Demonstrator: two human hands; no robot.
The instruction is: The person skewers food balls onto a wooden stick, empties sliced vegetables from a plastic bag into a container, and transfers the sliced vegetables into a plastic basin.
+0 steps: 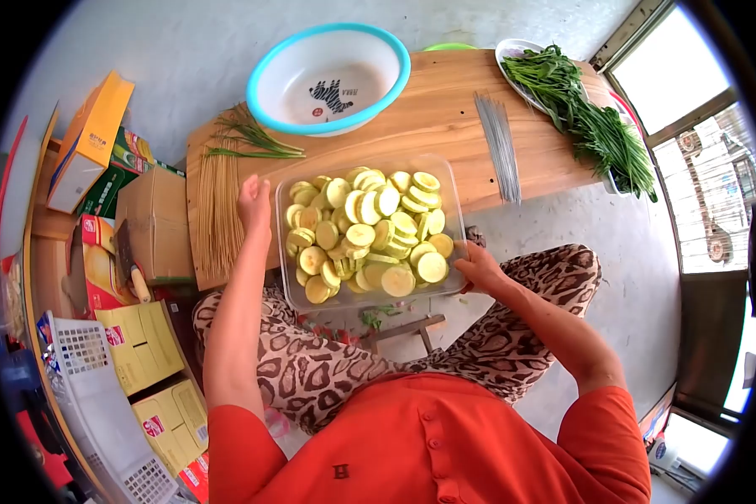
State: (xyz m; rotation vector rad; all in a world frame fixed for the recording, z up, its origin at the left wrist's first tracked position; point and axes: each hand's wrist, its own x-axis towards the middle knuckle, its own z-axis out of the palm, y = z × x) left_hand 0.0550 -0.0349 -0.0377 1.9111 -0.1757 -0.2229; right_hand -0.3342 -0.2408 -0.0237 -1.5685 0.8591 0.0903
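Observation:
A clear plastic tub [455,193] full of sliced zucchini [386,200] rests partly on the wooden table's front edge, over my lap. My right hand [479,267] grips the tub's lower right side, its fingers wrapped round the rim. At the tub's upper left stands my left hand [254,202], raised beside the wall with its fingertips close together; whether it touches the tub is unclear. Bamboo skewers [218,214] lie under and left of that hand, with green stalks [256,143] above them.
A white basin [328,88] with a blue rim stands at the back of the table [437,101]. Metal skewers [499,147] lie right of the tub, and leafy greens [596,139] sit at the far right. Cardboard boxes [155,223] and a knife [134,273] are at left.

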